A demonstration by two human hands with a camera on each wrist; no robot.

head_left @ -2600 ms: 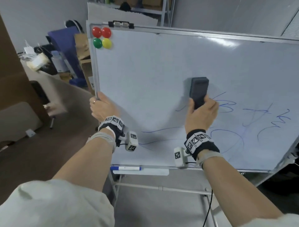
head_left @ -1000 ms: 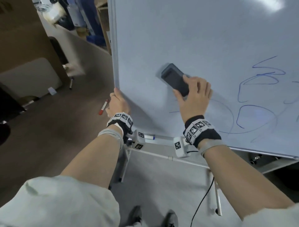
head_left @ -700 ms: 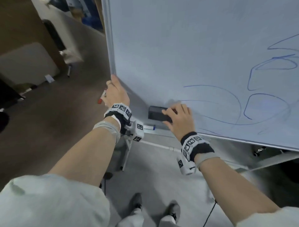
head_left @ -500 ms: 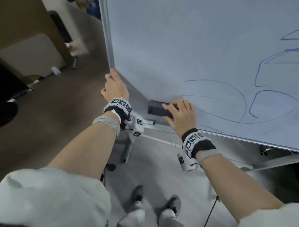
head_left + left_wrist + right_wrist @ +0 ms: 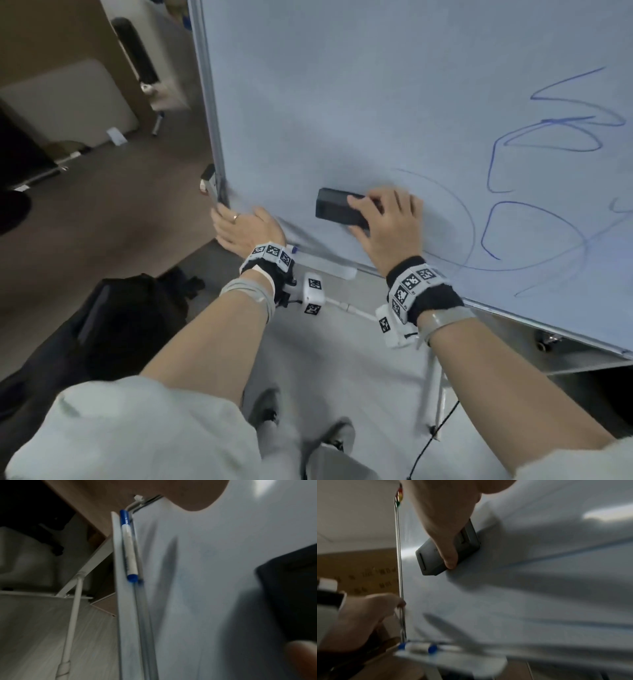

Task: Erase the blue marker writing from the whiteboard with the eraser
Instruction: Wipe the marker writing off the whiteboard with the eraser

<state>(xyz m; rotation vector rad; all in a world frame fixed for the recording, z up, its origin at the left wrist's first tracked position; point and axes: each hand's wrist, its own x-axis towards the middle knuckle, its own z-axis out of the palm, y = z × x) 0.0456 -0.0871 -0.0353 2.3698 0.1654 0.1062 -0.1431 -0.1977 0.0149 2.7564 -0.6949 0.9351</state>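
The whiteboard (image 5: 342, 85) fills the upper right of the head view. Blue marker lines (image 5: 534, 219) curve across its lower right part. My right hand (image 5: 387, 222) grips a dark rectangular eraser (image 5: 335, 209) and presses it flat on the board's lower left area, just left of the writing. The right wrist view shows the eraser (image 5: 436, 555) under my thumb and fingers. My left hand (image 5: 243, 226) holds the board's lower left corner at the metal frame (image 5: 212, 137), fingers round the edge.
A blue-capped marker (image 5: 129, 550) lies in the tray (image 5: 120, 601) under the board. The board's white stand (image 5: 435, 383) and a black cable (image 5: 431, 442) run down to the grey floor. A dark bag (image 5: 130, 329) sits on the floor at my left.
The eraser moved down from the board's middle to near the bottom edge, then slightly up and right. Lines at the lower left have gone. My left hand slid down the frame to the corner.
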